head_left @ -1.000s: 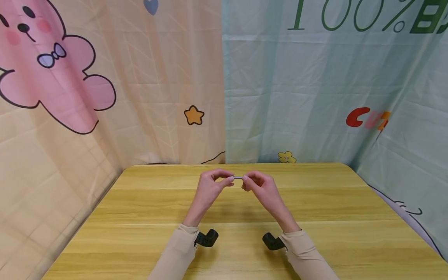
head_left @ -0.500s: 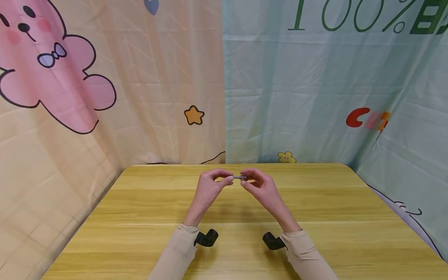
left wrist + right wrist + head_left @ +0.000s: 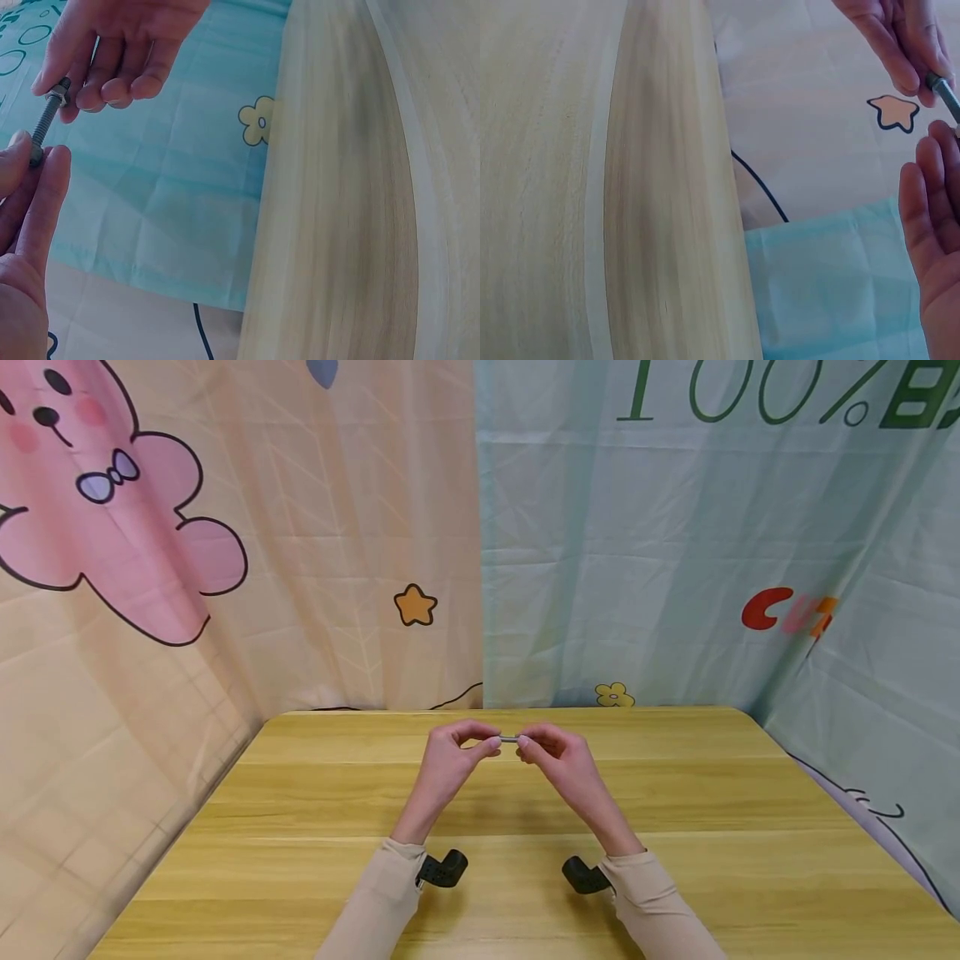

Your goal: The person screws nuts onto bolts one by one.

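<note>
A grey metal bolt (image 3: 45, 124) with a hex nut (image 3: 58, 94) near its threaded end is held between both hands, above the far part of the table. My left hand (image 3: 448, 762) pinches the bolt's head end between thumb and fingers. At the other end, my right hand (image 3: 561, 760) has thumb and index finger at the nut, the remaining fingers loosely bent in the left wrist view. The grey shank shows between the two sets of fingertips. In the right wrist view, only part of the bolt (image 3: 943, 91) shows at the right edge.
The wood-grain table (image 3: 510, 902) lies below both forearms. Printed curtains (image 3: 637, 568) stand behind it and along both sides. A black wrist camera (image 3: 444, 870) sits on the left sleeve, another black camera (image 3: 585, 877) on the right.
Half a second ago my right fingers were spread apart, showing the nut; now they have come together on it again. My left hand keeps its grip in place.
</note>
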### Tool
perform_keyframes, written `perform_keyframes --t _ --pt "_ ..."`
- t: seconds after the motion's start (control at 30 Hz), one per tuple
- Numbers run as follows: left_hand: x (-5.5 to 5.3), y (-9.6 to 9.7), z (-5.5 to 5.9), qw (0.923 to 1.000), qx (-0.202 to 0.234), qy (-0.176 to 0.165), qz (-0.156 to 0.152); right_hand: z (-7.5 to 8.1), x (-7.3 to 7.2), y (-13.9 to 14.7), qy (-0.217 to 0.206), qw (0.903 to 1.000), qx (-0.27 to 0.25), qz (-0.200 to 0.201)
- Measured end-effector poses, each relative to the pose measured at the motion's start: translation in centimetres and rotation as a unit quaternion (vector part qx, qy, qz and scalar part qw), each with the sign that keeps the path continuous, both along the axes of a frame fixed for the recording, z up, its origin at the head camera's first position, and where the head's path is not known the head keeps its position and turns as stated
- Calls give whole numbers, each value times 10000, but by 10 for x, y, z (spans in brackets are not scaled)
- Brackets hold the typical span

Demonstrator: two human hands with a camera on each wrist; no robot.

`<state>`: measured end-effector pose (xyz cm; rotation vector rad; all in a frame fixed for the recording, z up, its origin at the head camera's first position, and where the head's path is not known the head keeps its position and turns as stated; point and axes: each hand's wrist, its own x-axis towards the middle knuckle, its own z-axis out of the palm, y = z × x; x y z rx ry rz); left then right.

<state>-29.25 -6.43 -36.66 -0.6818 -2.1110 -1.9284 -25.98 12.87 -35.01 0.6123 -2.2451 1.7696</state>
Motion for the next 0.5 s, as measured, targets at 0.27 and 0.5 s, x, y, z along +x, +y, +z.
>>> perform_keyframes --t 0.27,0.5 --pt "0 1 -1 9999 -89 -39 46 4 4 -1 -293 9994 45 -189" --pt "1 0 1 9999 -5 -103 26 4 3 0 -84 9998 72 138"
